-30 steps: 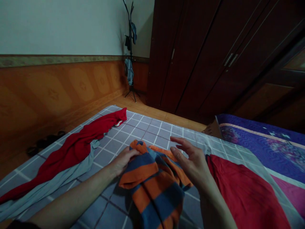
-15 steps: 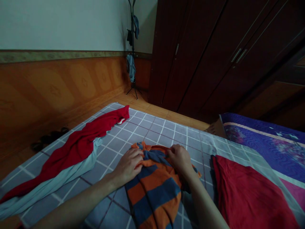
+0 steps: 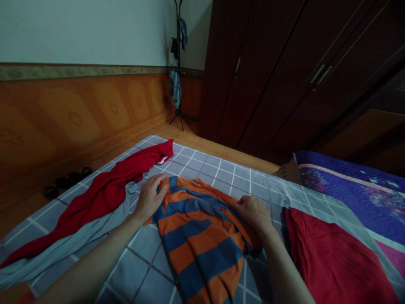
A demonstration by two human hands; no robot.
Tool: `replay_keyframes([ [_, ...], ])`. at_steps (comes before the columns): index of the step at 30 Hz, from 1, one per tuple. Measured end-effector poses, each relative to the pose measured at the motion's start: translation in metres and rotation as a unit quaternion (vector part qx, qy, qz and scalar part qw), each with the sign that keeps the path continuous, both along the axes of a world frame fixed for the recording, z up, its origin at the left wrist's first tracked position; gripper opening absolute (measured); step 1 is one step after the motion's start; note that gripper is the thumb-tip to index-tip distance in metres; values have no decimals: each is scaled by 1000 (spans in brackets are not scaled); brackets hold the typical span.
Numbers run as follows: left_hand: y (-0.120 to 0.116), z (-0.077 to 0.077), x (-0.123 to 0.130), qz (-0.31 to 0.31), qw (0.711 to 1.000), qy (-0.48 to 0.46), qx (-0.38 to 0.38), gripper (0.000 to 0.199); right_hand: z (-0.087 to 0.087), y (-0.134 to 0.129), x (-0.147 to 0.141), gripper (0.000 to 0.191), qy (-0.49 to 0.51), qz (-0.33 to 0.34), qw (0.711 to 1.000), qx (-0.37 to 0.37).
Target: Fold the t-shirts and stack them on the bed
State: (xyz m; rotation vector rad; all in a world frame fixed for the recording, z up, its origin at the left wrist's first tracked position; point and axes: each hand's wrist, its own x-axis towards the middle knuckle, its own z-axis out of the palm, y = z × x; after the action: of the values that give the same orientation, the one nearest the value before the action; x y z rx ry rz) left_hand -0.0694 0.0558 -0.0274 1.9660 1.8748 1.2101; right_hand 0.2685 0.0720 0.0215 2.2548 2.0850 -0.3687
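Observation:
A short-sleeved shirt with orange and blue stripes lies on the checked bed sheet, its upper part spread out and wrinkled. At its left shoulder, my left hand grips the cloth between thumb and fingers. My right hand is closed on the fabric near the right shoulder, knuckles up, fingertips partly hidden. The shirt's lower end runs out of view toward me.
Red garment and pale grey-blue garment lie lengthwise on the left of the grey checked sheet. Folded red cloth is at right. Beyond are a purple bedding piece, a coat stand and dark wardrobe.
My hands have moved apart, the left one outward to the left and the right one slightly right. The shirt's bunched top has been drawn wider and flatter.

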Motion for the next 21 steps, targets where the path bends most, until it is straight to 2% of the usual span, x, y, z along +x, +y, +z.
replay_keyframes([
  [2,7,-9,3,-11,998,-36,-47,39,1,0,4,40,-3,8,1000,-15],
  [5,17,-18,0,11,994,-60,-91,44,0,2,9,41,5,15,999,-28],
  [10,21,-19,-3,4,990,-59,-127,47,0,3,17,32,38,6,999,-25],
  [15,18,-13,-1,-24,985,-77,-151,41,8,5,19,19,100,4,995,22],
  [18,14,-4,0,-70,980,-103,-153,30,15,5,20,26,155,-1,985,78],
  [21,7,15,-1,-84,977,-136,-141,28,23,-5,21,35,222,-13,966,133],
])
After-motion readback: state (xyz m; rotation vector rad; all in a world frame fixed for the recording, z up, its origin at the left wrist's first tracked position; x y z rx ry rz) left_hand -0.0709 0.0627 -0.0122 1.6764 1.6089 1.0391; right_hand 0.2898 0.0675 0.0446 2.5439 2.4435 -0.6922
